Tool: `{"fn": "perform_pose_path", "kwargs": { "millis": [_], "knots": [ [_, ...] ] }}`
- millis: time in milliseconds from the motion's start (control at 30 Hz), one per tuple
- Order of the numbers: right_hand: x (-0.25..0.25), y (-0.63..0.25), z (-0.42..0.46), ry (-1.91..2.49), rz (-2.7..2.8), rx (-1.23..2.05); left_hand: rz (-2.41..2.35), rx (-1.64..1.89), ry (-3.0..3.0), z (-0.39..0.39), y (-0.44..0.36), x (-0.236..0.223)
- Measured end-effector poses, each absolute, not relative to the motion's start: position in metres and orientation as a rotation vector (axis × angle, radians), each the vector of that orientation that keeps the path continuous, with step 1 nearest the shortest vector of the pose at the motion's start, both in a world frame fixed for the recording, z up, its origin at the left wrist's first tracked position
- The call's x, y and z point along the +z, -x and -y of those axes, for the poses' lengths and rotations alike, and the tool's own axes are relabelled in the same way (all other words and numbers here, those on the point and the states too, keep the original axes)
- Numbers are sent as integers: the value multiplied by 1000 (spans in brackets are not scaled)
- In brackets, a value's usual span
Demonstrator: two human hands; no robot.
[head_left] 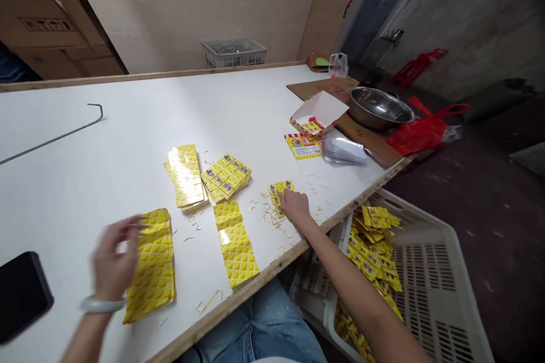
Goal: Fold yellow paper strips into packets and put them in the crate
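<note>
My right hand (297,208) is closed, its fingertips on a small yellow printed packet sheet (277,191) lying on the white table. Thin yellow and white paper trimmings (275,220) are scattered beside that hand. At the left, my left hand (116,261) is smeared by motion at the edge of a stack of long yellow sheets (155,264). Its fingers look curled, but their grip is unclear. A single yellow strip (235,244) lies between the hands. Behind it are a glossy yellow stack (185,176) and a fanned pile of printed sheets (227,176).
A white plastic crate (434,272) holding yellow packets (377,249) stands below the table edge at right. A phone (23,295) and a bent metal rod (63,135) lie at left. An open box (321,110), clear plastic sleeves (344,151) and a steel bowl (380,106) occupy the right end.
</note>
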State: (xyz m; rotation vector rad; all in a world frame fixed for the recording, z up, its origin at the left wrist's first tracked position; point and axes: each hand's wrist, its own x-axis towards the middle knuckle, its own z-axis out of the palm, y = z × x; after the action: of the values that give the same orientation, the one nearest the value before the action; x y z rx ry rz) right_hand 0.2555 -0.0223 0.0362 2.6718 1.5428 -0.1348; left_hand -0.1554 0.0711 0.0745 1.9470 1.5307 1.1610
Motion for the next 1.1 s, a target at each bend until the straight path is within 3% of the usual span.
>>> {"fn": "perform_pose_path", "kwargs": {
  "millis": [100, 233, 433, 600, 767, 933, 1100],
  "knots": [
    [39, -258, 22, -2653, -1596, -160, -992, 852, -2195, -51, 82, 48],
    [49, -265, 31, -2637, -1682, -187, -979, 756, -2480, -51, 27, 16],
    [67, -235, 48, -2600, -1916, -223, -944, 673, -2548, -57, 24, 6],
    [72, -198, 55, -2660, -2378, 140, -981, 684, -2497, -48, 24, 10],
    [65, -183, 51, -2761, -2132, 278, -966, 724, -2398, -45, 23, 6],
    [53, -145, 35, -2359, -2658, -113, -985, 772, -2319, -43, 25, 0],
    [31, -124, 18, -2276, -2714, -437, -1021, 805, -2293, -39, 25, -2]
  ]
}}
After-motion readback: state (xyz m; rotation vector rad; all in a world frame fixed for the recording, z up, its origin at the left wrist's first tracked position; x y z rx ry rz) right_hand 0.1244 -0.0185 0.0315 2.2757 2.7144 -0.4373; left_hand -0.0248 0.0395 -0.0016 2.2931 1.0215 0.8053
